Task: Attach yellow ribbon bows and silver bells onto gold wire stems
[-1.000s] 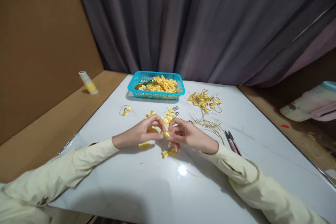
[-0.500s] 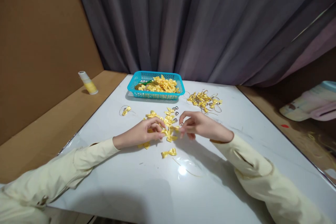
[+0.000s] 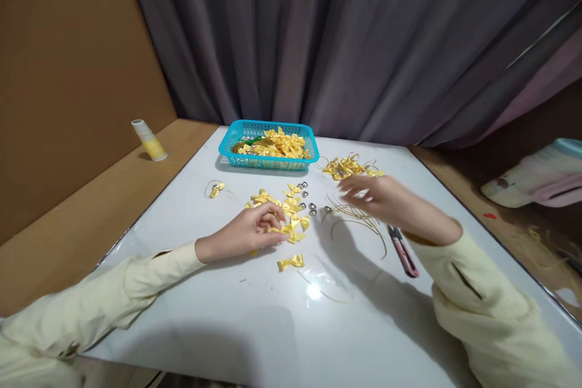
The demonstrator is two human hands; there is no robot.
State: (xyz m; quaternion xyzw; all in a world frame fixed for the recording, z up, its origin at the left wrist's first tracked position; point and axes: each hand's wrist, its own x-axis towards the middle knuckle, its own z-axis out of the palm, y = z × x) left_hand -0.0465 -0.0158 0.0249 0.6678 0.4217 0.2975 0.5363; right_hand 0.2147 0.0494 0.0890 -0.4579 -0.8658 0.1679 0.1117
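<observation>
My left hand (image 3: 260, 225) rests beside a loose cluster of yellow satin bows (image 3: 291, 207), its fingers curved and the thumb apart from them. I see nothing in its grasp; the thumb tip is close to a bow (image 3: 296, 231). My right hand (image 3: 382, 197) is raised over the right side of the table, slightly blurred, with fingers stretched out and nothing visible in them. Beneath it lie several cut gold cords (image 3: 357, 218). Small silver bells (image 3: 312, 208) lie between the bows and the cords. One bow (image 3: 291, 262) sits apart, nearer to me.
A blue basket (image 3: 268, 163) of yellow bows stands at the back. Right of it is a pile of bows with cords (image 3: 345, 167). Pink-handled snips (image 3: 403, 254) lie by my right wrist. A corded bow (image 3: 217, 190) lies left; a white-and-yellow tube (image 3: 150, 141) stands on the cardboard.
My right hand has moved away from the bows, right and up, over the cords. The cords and pink snips now show. My left hand has stayed nearly in place.
</observation>
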